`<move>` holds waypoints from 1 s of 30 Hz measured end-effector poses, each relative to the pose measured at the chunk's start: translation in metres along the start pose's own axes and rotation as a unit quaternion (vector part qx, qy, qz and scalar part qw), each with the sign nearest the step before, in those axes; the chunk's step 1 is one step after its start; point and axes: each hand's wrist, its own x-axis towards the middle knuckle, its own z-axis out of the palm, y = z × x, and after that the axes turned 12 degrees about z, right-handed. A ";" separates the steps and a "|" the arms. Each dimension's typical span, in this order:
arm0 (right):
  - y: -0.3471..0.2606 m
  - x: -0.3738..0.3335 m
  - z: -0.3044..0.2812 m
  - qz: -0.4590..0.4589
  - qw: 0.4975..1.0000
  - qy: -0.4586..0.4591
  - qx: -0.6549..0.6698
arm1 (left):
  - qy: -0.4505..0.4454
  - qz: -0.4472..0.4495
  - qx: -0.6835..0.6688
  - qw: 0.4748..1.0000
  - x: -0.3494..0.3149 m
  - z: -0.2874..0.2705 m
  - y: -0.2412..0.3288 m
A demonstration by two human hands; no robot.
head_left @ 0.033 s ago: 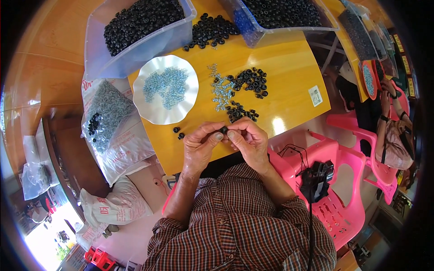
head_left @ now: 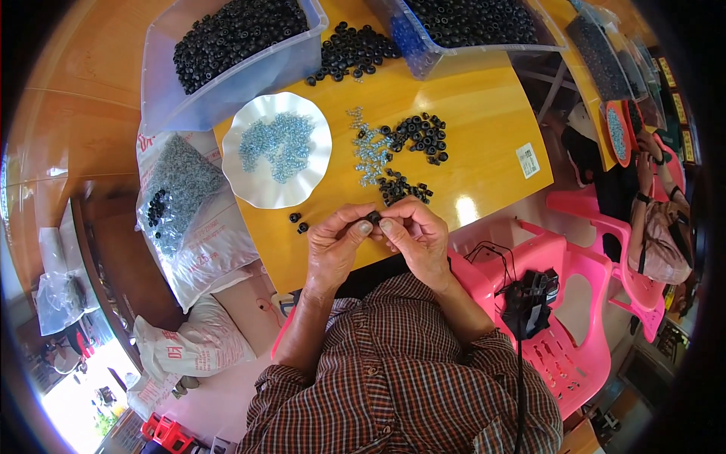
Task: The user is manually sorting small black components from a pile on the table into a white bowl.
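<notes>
Over the table's near edge, my left hand [head_left: 336, 244] and my right hand [head_left: 420, 240] meet, thumbs and forefingers pinching one small black round piece [head_left: 373, 217] between them. Both hands are closed on it, and their fingers partly cover it. Just beyond my fingertips lies a heap of black ring-shaped pieces [head_left: 402, 188]. A larger group of black rings [head_left: 425, 136] sits farther off, beside a scatter of small clear bluish pieces [head_left: 370, 157]. More bluish pieces [head_left: 280, 146] fill the middle of a white wavy-rimmed plate [head_left: 246, 192]. Two loose black pieces [head_left: 299, 222] rest left of my left hand.
Clear plastic bins [head_left: 249, 76] of black pieces stand at the yellow table's [head_left: 484, 113] far side. Left of it, a bag of bluish pieces [head_left: 181, 189] lies on white sacks [head_left: 215, 257]. Pink chairs [head_left: 582, 340] and another person [head_left: 656, 234] are at the right.
</notes>
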 end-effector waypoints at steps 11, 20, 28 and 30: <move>-0.004 -0.002 0.002 0.020 0.999 -0.010 0.048 | 0.030 -0.055 -0.143 0.988 0.000 0.002 -0.003; -0.001 -0.003 0.001 0.022 0.998 -0.002 0.054 | 0.034 -0.092 -0.213 0.972 0.000 -0.001 -0.006; 0.007 0.001 -0.002 -0.031 0.999 0.015 -0.033 | 0.033 -0.054 -0.084 0.994 -0.005 -0.004 0.000; 0.010 0.003 0.000 -0.050 0.996 0.008 -0.072 | 0.031 -0.032 -0.029 0.999 -0.009 -0.009 -0.004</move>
